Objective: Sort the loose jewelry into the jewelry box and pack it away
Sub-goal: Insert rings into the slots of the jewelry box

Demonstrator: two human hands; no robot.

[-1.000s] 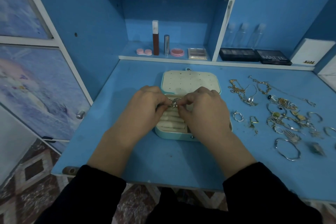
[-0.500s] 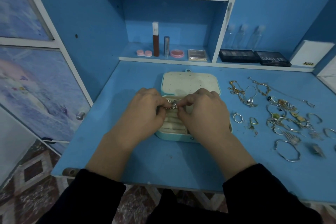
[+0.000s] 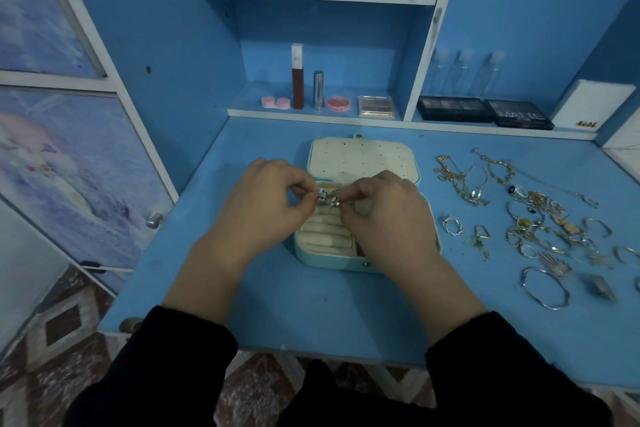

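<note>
1. We see the left hand at centre frame, its thumb and forefinger pinching a small silver piece.
2. The right hand, just to the right, pinches a star-shaped silver piece in the same way. The two pieces touch, and we cannot tell whether they are joined.
3. Both pieces are held above the jewelry box, over the far end of its base.
4. The box lies open in the middle of the blue surface. Its perforated cream lid is laid back toward the top of the frame, and cream ring rolls show in the base between the hands.
5. The loose jewelry lies spread on the surface at the right of the frame, apart from the box: chains, rings and bangles.
6. We see cosmetics standing on the shelf in the upper centre.
</note>
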